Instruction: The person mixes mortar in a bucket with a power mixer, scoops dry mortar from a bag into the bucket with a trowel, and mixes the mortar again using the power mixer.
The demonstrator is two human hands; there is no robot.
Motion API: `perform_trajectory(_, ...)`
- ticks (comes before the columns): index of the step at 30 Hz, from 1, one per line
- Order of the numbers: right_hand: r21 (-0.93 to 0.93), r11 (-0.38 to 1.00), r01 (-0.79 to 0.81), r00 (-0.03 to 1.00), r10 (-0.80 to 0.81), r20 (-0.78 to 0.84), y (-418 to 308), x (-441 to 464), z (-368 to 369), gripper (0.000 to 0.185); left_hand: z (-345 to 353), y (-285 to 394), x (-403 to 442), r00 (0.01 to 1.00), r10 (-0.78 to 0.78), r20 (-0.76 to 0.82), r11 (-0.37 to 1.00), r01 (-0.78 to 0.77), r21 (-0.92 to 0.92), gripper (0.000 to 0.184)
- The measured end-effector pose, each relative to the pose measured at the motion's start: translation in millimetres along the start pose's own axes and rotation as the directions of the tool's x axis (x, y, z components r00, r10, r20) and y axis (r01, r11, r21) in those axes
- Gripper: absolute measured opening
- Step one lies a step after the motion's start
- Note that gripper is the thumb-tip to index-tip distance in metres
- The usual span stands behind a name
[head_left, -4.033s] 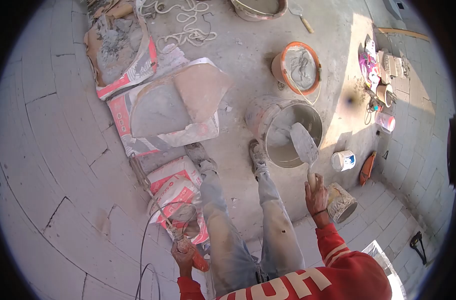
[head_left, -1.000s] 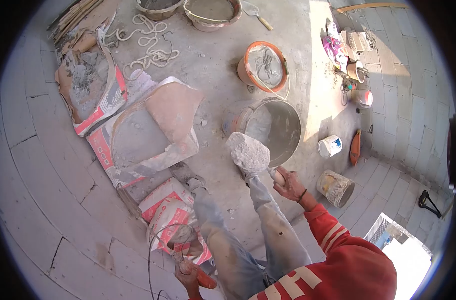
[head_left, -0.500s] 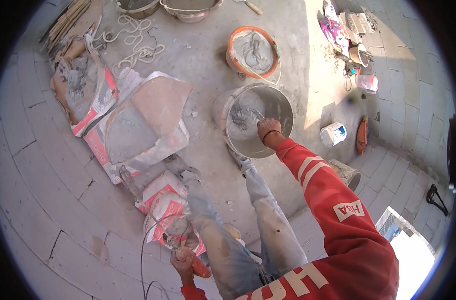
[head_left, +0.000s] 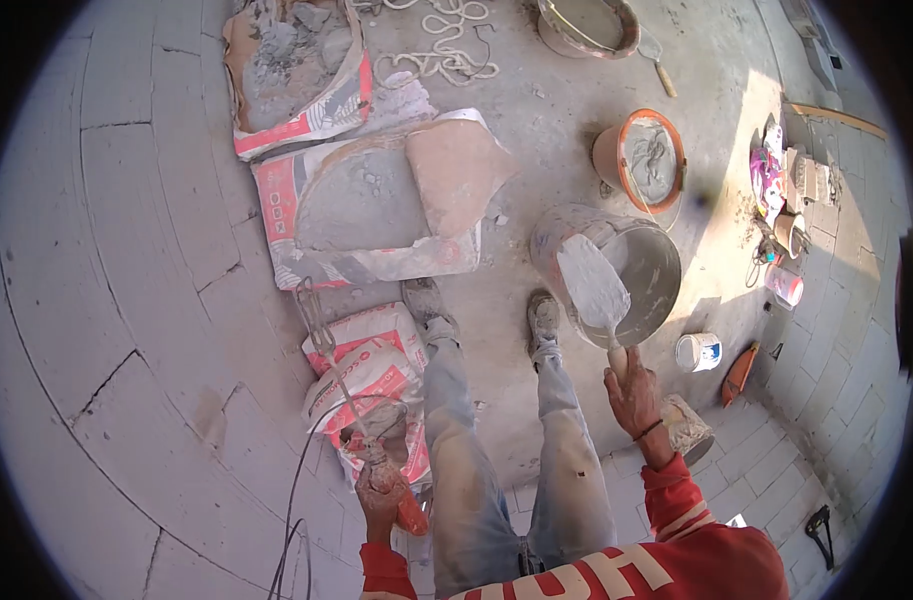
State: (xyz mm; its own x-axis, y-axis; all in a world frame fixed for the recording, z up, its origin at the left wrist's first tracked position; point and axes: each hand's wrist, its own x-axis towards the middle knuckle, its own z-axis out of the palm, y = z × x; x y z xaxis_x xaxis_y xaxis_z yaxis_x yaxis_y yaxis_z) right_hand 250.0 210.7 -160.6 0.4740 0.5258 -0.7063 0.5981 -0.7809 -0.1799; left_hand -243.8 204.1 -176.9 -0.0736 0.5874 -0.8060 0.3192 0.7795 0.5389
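Observation:
My right hand (head_left: 634,402) grips the handle of a trowel (head_left: 594,283), whose broad blade is coated with pale grey mortar. The blade is raised in front of a large tilted bucket (head_left: 659,262) and covers part of its rim. Low on the left, my left hand (head_left: 380,492) is closed around a red-orange power mixer (head_left: 412,514). Its shaft runs up to a caked wire paddle (head_left: 316,318), which is over the floor by the cement bags (head_left: 371,345). A cable trails from the mixer.
An opened bag of grey powder (head_left: 361,205) lies ahead of my feet, with another torn bag (head_left: 301,70) beyond. An orange-rimmed bucket (head_left: 616,155) of mortar, a basin (head_left: 581,45), rope (head_left: 441,55) and a small white pail (head_left: 696,352) stand around. Block walls rise on both sides.
My right hand has come out of the large bucket and back toward my body, bringing the trowel into sight. The view has swung left. My left hand still holds the mixer.

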Motion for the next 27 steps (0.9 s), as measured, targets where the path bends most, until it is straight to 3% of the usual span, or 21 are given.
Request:
perform_trajectory(4,-0.115,0.97,0.217,0.968,-0.228,-0.101,-92,107,130,0.045,-6,28,11,0.992,-0.122,0.029,0.98,0.125,-0.157,0.04)
perform_trajectory(5,-0.117,0.972,0.203,0.978,-0.207,-0.025,-125,146,155,0.044,-12,21,14,0.993,-0.119,-0.014,0.99,0.117,-0.082,0.04)
perform_trajectory(6,-0.107,0.957,0.27,0.955,-0.28,-0.093,-142,187,192,0.042,-16,14,19,0.996,-0.081,-0.023,0.995,0.079,-0.06,0.039)
perform_trajectory(8,-0.186,0.945,0.269,0.958,-0.283,-0.048,-195,258,230,0.034,-27,6,23,0.999,-0.02,-0.037,1.0,0.02,-0.002,0.039)
perform_trajectory(9,-0.229,0.935,0.269,0.956,-0.288,-0.056,-220,288,239,0.032,-23,31,27,0.993,-0.11,-0.04,0.987,0.104,-0.12,0.039)
perform_trajectory(10,-0.275,0.924,0.267,0.954,-0.293,-0.06,-239,312,253,0.03,-27,22,32,0.993,-0.105,-0.049,0.989,0.099,-0.111,0.04)
perform_trajectory(15,-0.335,0.839,0.428,0.885,-0.464,-0.03,-259,346,334,0.043,-43,-13,42,0.993,-0.093,-0.07,0.994,0.089,-0.07,0.042)
perform_trajectory(16,-0.341,0.816,0.467,0.86,-0.508,-0.037,-254,341,340,0.045,-42,-14,44,0.992,-0.099,-0.072,0.993,0.094,-0.076,0.042)
perform_trajectory(19,-0.393,0.819,0.418,0.895,-0.446,0.023,-241,328,329,0.049,-36,-7,44,0.98,-0.176,-0.089,0.975,0.161,-0.156,0.045)
perform_trajectory(21,-0.449,0.813,0.372,0.926,-0.357,0.12,-252,315,297,0.049,-40,-12,38,0.99,-0.092,-0.103,0.994,0.086,-0.066,0.046)
perform_trajectory(22,-0.471,0.803,0.364,0.921,-0.385,0.054,-252,320,284,0.043,-39,-15,38,0.993,-0.045,-0.108,0.999,0.043,-0.02,0.047)
perform_trajectory(25,-0.584,0.758,0.29,0.932,-0.363,-0.009,-270,341,250,0.029,-33,-25,30,0.965,-0.224,-0.139,0.955,0.189,-0.229,0.047)
perform_trajectory(27,-0.612,0.711,0.347,0.908,-0.417,0.031,-260,354,262,0.029,-27,-28,31,0.953,-0.274,-0.126,0.932,0.231,-0.278,0.049)
